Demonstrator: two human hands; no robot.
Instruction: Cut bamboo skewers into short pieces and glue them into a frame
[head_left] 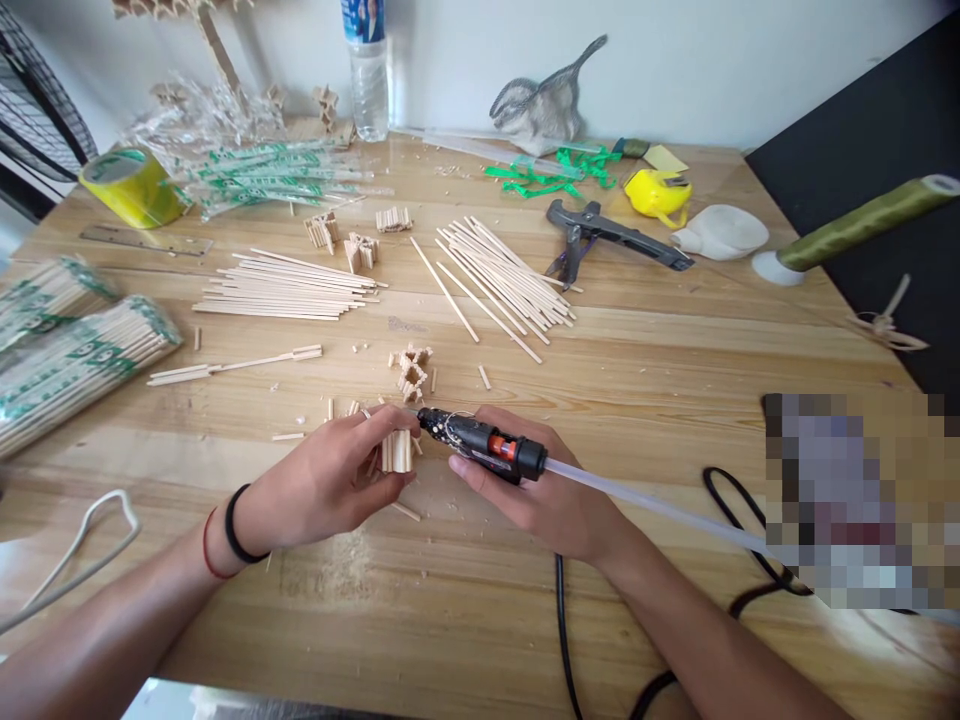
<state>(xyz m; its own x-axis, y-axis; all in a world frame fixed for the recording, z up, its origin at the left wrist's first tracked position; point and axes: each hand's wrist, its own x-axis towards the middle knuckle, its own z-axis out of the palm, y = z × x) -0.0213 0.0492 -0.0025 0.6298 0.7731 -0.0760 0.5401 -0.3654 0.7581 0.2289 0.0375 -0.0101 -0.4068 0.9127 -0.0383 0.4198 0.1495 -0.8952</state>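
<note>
My left hand point(349, 465) pinches a small bundle of short wooden stick pieces point(397, 452) between thumb and fingers. Wrapped in my right hand point(536, 490) is a black hot glue gun point(480, 440), with a long clear glue stick point(645, 500) coming out of its back. The gun's nozzle points left and is at the top of the bundle; whether it touches cannot be made out. Just beyond the hands stands a small star-like piece of glued sticks point(412, 372). Loose short stick bits point(484, 377) lie around it.
Long wooden sticks point(502, 280) lie in piles behind the hands, with packaged sticks point(82, 350) at left. Farther back are yellow tape point(135, 188), a water bottle point(369, 80), a dark clamp-like tool point(615, 235) and a yellow tape measure point(658, 192). A black cord point(564, 630) runs at right.
</note>
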